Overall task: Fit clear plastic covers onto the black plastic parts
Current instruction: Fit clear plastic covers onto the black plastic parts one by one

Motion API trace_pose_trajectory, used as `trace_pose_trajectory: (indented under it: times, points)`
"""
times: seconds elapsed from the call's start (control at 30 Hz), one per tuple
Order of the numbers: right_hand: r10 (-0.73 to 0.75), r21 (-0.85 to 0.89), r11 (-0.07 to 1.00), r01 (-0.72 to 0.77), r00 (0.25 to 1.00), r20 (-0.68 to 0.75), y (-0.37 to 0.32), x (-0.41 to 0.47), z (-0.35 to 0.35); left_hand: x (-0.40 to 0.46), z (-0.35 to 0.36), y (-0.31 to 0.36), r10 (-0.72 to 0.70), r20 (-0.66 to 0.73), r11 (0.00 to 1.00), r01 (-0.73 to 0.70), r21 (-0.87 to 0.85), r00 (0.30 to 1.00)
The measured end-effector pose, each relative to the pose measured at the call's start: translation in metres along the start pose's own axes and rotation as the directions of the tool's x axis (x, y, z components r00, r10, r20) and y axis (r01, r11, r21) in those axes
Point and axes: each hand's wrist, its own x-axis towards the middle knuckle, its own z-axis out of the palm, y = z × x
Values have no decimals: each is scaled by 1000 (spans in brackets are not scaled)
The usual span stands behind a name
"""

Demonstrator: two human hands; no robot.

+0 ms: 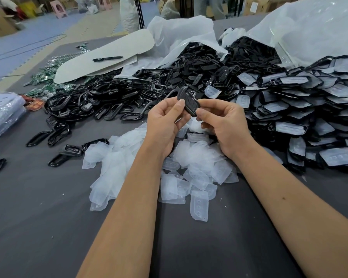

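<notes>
Head view, left hand [165, 119] and right hand [223, 125] both pinching black part [186, 101]

Two hands, left [167, 119] and right [223, 125], share one black part [187, 103]. One pen [107, 59] lies upper left. Two white bags [181, 35] sit at the top. Clear covers [197, 169], black frames [92, 101] and covered parts [301, 109] are heaped past counting.

Both forearms bare to the frame's edge, no sleeves in view; left hand [167, 121] and right hand [223, 125] ungloved, no rings or watch.
</notes>
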Motion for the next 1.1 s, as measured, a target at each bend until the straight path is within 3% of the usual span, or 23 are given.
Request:
trace_pose_trajectory:
  times: [0.73,0.9,1.1]
  points:
    - [12,80,997,-12,1000,13,0,1,-2,-1,-1,1,-25,73,993,16,114,997]
    - [61,148,987,-66,998,33,2,6,-3,-3,3,-1,-29,109,973,3,232,994]
    - [70,220,972,-85,995,72,1,5,-8,-7,3,2,-32,179,974,-9,227,983]
